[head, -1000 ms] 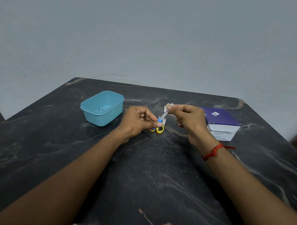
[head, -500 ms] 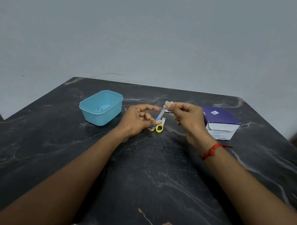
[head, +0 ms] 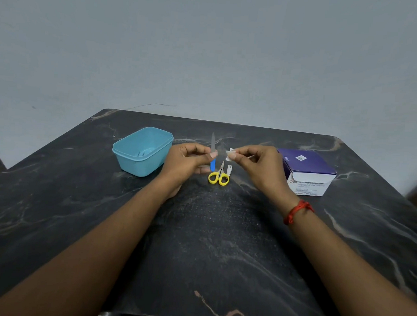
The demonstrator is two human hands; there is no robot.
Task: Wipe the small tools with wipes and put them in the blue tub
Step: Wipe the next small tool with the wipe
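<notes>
My left hand [head: 187, 163] pinches a nail file [head: 213, 150] with a blue handle and holds it upright, metal tip up. A small gap to its right, my right hand [head: 255, 163] pinches a small white wipe [head: 230, 153]. Below them on the dark table lie small yellow-handled scissors [head: 219, 176] and a metal nail clipper [head: 229, 169], side by side. The blue tub [head: 142, 151] stands to the left of my left hand, with a small metal item on its floor.
A purple and white box of wipes [head: 306, 173] stands at the right. The black marble table [head: 211, 241] has its far edge against a grey wall and open surface between my forearms. A red thread circles my right wrist [head: 296, 210].
The file was tilted toward my right hand with the wipe on its tip. Now my left hand has turned it upright, and the wipe is off the file.
</notes>
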